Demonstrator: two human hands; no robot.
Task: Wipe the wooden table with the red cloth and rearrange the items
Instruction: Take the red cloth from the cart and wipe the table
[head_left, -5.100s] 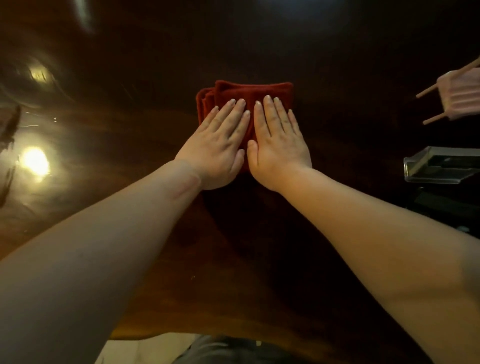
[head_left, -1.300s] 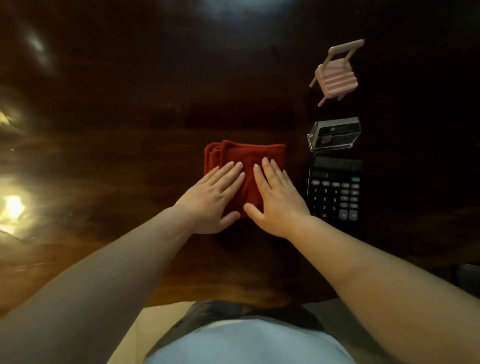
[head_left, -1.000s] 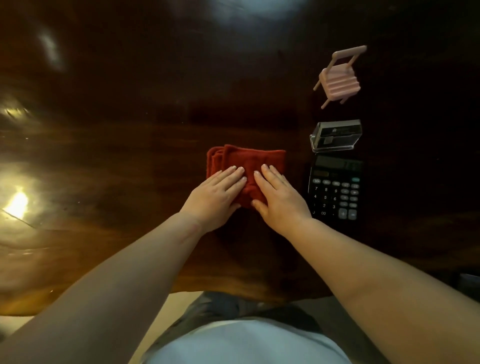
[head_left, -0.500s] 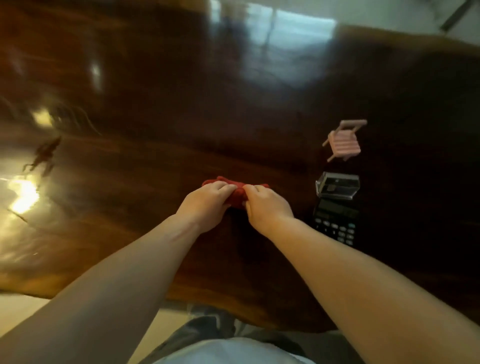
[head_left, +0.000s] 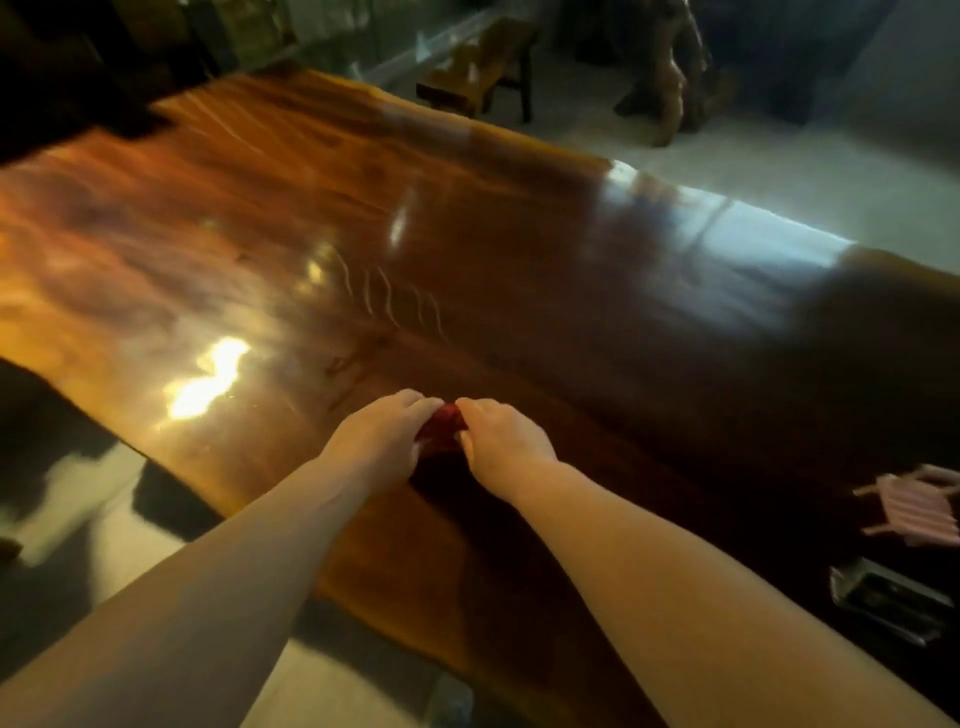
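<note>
The red cloth is bunched small on the glossy wooden table, mostly hidden between my hands. My left hand curls over its left side and my right hand over its right side, fingers closed on the fabric. A small pink toy chair lies on the table at the far right. Below it sits a clear plastic card holder. The calculator is out of view.
The table's near edge runs diagonally at the lower left, with pale floor below it. Beyond the far edge stand a wooden bench and a carved wooden piece on the floor.
My hands went from lying flat on the folded cloth to gathering it into a bunch. The view swung up and left, so the chair and card holder slid to the right edge.
</note>
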